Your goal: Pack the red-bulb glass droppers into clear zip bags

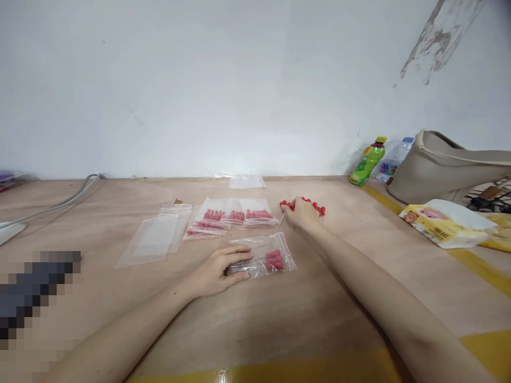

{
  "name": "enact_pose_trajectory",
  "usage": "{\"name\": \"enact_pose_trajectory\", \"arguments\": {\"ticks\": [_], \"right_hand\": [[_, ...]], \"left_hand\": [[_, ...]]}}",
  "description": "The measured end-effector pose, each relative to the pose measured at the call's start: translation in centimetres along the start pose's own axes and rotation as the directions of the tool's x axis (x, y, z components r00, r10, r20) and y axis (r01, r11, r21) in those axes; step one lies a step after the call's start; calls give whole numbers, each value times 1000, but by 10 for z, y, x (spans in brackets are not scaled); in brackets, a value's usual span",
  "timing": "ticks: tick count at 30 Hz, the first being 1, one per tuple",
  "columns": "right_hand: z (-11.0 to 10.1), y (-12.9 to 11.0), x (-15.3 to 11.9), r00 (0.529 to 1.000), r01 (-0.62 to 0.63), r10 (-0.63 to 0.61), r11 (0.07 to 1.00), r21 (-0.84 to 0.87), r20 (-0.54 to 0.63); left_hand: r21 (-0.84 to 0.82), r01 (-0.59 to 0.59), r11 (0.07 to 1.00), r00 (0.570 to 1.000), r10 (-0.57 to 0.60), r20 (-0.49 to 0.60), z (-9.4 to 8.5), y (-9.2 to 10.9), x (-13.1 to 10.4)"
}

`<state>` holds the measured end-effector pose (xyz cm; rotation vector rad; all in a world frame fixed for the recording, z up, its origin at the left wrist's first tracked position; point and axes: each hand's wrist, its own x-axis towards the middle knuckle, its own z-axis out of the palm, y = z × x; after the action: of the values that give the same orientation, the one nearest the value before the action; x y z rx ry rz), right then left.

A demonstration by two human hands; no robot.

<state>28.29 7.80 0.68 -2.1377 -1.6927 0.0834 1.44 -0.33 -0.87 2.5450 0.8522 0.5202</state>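
Note:
My left hand (223,267) lies with its fingers apart on a clear zip bag (259,246), thumb at the near edge. Inside that bag, towards its right end, are a few small red pawn-shaped pieces (274,260). My right hand (302,214) reaches further out, fingers curled down over a cluster of loose red pieces (317,207); what its fingertips hold is hidden. Between and beyond my hands, several filled zip bags (257,214) with red pieces overlap in a row. To their left, flat bags without red pieces (154,236) lie spread out.
Another flat bag (246,182) lies near the wall. At the right stand a green-labelled bottle (368,162), a clear bottle (394,159), a beige bag (435,167) and a yellow-white tissue pack (443,226). A cable (75,194) runs at the left, above a blurred dark object (35,290).

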Motion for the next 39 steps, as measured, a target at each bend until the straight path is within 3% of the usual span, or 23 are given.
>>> {"name": "enact_pose_trajectory", "arguments": {"ticks": [7,11,14,16,19,22,27,29,31,35,39], "right_hand": [[13,-22,11,997,-62,61,998,14,54],[7,-16,7,998,-35,30,996,76,64],[-1,-2,0,998,55,-48,963,262,-35],[-3,11,-9,987,139,-86,880,455,-135],[-3,31,-27,982,176,-60,629,757,-178],[1,41,-49,996,76,16,404,912,-91],[8,34,-78,992,-122,-2,239,963,127],[9,33,-82,985,-140,-64,254,957,161],[7,36,-83,976,-76,-166,355,932,142],[1,52,-75,907,254,-419,630,734,47],[2,55,-70,837,470,-544,670,574,-50]], "left_hand": [[13,3,1000,1000,-3,-4,2,-3,-2],[10,-2,1000,1000,2,-2,2,-4,-2],[17,2,1000,1000,-2,11,1,-3,-1],[28,10,1000,1000,-10,21,1,-3,-2],[38,11,999,999,-12,30,1,-2,-3],[42,12,999,1000,-13,28,2,-3,-4],[61,19,998,1000,-19,3,2,-2,-5],[59,20,998,1000,-20,4,1,-1,-4],[52,24,998,1000,-24,3,-1,1,-4],[63,38,997,999,-39,7,-3,3,-2],[74,28,997,999,-29,19,-3,5,-2]]}}
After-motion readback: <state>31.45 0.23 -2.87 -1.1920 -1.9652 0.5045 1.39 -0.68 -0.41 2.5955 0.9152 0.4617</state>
